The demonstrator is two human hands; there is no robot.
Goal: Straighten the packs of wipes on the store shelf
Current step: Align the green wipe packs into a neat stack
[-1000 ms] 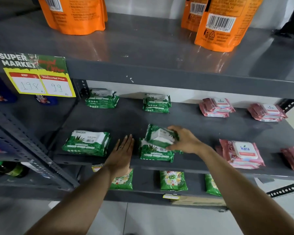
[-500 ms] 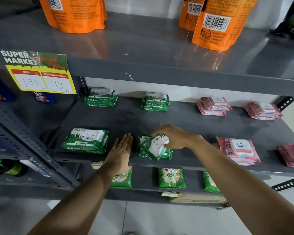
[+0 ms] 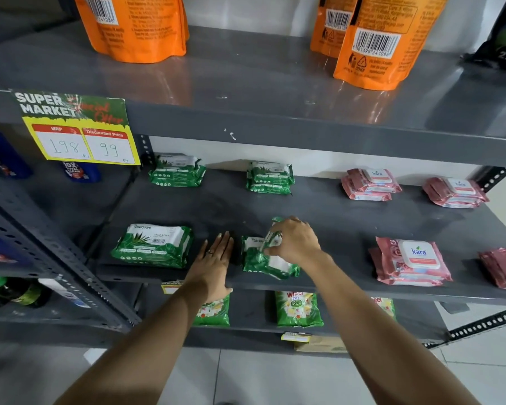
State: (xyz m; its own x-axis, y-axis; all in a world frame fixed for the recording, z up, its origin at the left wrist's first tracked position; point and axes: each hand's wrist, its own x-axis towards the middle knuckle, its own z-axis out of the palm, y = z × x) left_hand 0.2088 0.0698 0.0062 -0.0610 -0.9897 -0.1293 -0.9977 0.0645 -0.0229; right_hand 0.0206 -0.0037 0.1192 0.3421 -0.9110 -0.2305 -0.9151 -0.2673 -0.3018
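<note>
On the grey middle shelf [image 3: 342, 226] my right hand [image 3: 294, 239] grips a green wipes pack [image 3: 275, 263] that lies askew on top of another green pack at the front centre. My left hand [image 3: 216, 260] rests flat and open on the shelf just left of that stack, fingers together, touching no pack. A green Origami pack [image 3: 154, 245] lies at the front left. Two more green stacks [image 3: 176, 172] [image 3: 269, 178] sit at the back. Pink Kara packs lie at the front right [image 3: 409, 263], at the far right edge [image 3: 501, 266] and at the back [image 3: 370, 184] [image 3: 454, 191].
Orange pouches [image 3: 135, 24] [image 3: 380, 42] stand on the shelf above, which carries a price sign [image 3: 79, 133] on its front edge. Green detergent sachets [image 3: 298, 309] sit on the shelf below. A slotted grey upright [image 3: 56, 258] runs diagonally at the left.
My right hand has brought the upper green pack down and turned it on the lower pack, from lying across to pointing front to back. My left hand has stayed flat on the shelf.
</note>
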